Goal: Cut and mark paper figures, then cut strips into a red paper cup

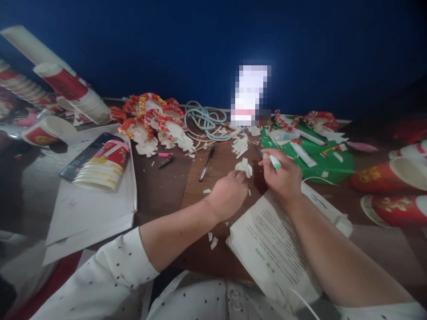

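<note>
My left hand (230, 195) is closed, its fingertips at the lower edge of a small white paper cutout (245, 166) with a jagged outline. The fingers partly cover the cutout, which lies on the brown table (167, 191). My right hand (282, 173) grips a marker pen (275, 162) with a white barrel and a green end; its dark tip points left, just beyond the cutout. Another white cutout (240, 146) lies a little farther back. A black-capped clear pen (207, 163) rests to the left of my hands.
Red and white paper-strip pieces (156, 118) are heaped at the back left, beside a coiled pale-blue cord (207, 118). Paper cups (102, 166) lie on a phone (75, 164) at left. A green sheet (340, 162) holds tubes at right. A printed paper bag (270, 240) lies near my right forearm.
</note>
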`<state>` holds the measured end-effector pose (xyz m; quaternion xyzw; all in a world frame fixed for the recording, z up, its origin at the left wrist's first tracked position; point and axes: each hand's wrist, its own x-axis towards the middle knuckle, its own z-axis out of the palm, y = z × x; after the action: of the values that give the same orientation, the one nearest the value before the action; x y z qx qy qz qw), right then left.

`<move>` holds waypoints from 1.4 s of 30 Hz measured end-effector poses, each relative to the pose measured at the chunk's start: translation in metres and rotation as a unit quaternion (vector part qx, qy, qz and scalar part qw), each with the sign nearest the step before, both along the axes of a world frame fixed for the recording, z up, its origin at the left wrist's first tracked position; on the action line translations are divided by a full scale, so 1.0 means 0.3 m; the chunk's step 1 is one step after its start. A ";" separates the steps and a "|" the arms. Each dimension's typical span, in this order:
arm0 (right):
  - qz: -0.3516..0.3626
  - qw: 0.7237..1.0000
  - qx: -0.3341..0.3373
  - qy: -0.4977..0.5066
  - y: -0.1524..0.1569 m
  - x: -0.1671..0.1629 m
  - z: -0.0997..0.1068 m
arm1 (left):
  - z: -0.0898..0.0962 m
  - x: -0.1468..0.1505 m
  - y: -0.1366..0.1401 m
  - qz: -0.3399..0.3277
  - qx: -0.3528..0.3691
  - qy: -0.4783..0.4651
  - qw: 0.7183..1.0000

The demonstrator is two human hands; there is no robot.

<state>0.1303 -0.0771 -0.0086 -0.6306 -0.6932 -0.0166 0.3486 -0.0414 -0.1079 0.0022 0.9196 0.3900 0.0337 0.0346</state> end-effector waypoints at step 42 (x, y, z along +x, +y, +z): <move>0.075 0.991 0.084 0.076 0.021 0.003 -0.027 | -0.017 -0.018 -0.031 -0.260 0.107 -0.124 0.952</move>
<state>0.1310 -0.0707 -0.0167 -0.5443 -0.7066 -0.0009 0.4522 -0.0469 -0.1171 -0.0028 0.9759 0.1244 0.1789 -0.0082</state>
